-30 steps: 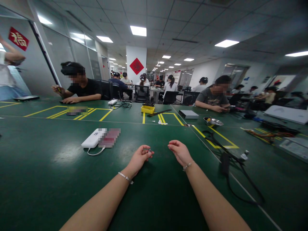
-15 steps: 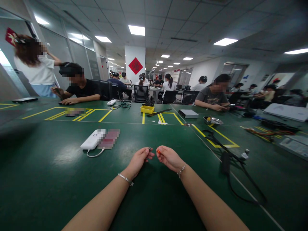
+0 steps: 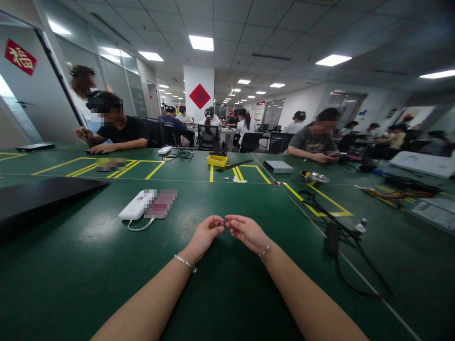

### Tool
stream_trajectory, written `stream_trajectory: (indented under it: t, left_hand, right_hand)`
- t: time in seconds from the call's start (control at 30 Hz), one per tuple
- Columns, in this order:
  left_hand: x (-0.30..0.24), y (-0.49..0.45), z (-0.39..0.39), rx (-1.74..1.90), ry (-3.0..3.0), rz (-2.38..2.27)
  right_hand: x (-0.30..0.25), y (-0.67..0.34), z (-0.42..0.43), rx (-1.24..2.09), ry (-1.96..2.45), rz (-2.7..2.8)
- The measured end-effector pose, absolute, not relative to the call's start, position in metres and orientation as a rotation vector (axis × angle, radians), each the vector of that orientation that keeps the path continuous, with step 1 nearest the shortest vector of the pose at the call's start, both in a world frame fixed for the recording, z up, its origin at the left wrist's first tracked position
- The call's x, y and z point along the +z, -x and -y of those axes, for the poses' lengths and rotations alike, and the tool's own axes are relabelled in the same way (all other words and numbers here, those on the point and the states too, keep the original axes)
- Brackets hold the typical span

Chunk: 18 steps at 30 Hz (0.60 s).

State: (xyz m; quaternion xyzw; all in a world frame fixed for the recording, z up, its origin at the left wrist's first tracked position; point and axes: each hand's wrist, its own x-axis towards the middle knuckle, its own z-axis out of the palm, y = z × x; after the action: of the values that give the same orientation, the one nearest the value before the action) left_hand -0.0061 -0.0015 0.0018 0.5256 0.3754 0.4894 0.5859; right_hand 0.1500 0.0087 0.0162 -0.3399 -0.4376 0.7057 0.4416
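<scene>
Both my forearms rest on the green table [image 3: 88, 265]. My left hand [image 3: 205, 235] is pinched round a tiny dark metal part [image 3: 222, 222]. My right hand [image 3: 247, 232] is pinched round a tiny orange-red piece [image 3: 229, 222]. The fingertips of the two hands meet, and the two small pieces touch end to end just above the table. Each wrist wears a thin bracelet.
A white power bank [image 3: 137, 205] with a cable lies to the left. A black flat object [image 3: 39, 196] lies at the far left. Black cables and an adapter [image 3: 332, 234] lie to the right. A yellow bin [image 3: 218, 161] and metal bowl [image 3: 314, 177] stand farther back. People sit across the table.
My right hand moved left to meet my left hand, bringing the orange-red piece against the metal part. A black flat object came into view at the left, and a person walked behind the seated worker.
</scene>
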Motion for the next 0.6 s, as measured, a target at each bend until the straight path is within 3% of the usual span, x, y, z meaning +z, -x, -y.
stream_trajectory:
  t: [0.6]
  left_hand:
    - [0.0036, 0.0049, 0.0029, 1.121, -1.279, -0.924]
  right_hand:
    - [0.0149, -0.1476, -0.0095, 1.672, 0.849, 1.103]
